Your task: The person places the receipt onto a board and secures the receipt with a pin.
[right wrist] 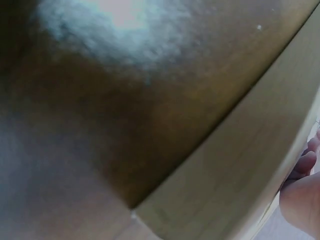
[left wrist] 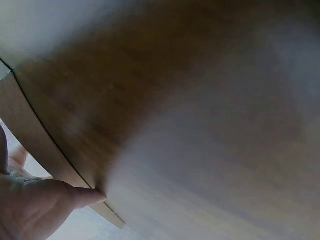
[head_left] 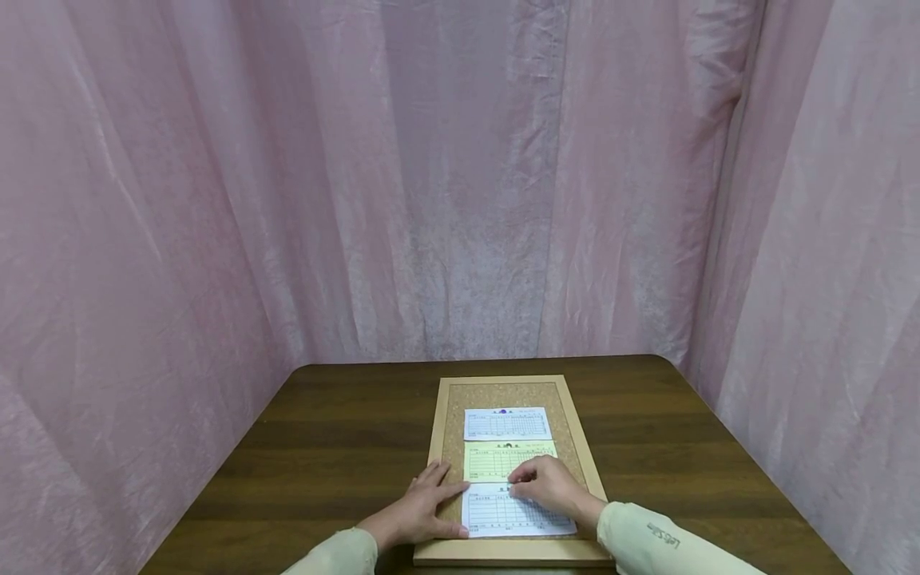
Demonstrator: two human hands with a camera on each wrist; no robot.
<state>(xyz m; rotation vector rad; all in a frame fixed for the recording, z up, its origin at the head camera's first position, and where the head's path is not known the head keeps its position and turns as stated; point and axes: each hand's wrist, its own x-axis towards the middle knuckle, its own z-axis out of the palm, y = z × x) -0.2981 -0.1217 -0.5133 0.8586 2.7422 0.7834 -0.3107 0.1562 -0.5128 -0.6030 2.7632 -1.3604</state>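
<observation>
A cork board (head_left: 454, 399) in a light wooden frame lies on the table, bearing three printed form slips in a column. The top white slip (head_left: 496, 427) has a purple push pin (head_left: 504, 411) at its upper edge. Below it, the yellow-green slip (head_left: 483, 463) has a dark pin (head_left: 509, 446). My left hand (head_left: 424, 505) rests spread over the board's left side, its index fingertip and thumb at the left edge of the lower white slip (head_left: 496, 515). Thumb and index finger of my right hand (head_left: 549, 485) pinch a small push pin, mostly hidden by the fingertips, at that slip's upper middle.
The dark wooden table (head_left: 345, 431) extends to both sides of the board and behind it. Pink curtains (head_left: 460, 200) hang around its back and sides. In the right wrist view, the board's frame (right wrist: 215, 165) stands out along the tabletop.
</observation>
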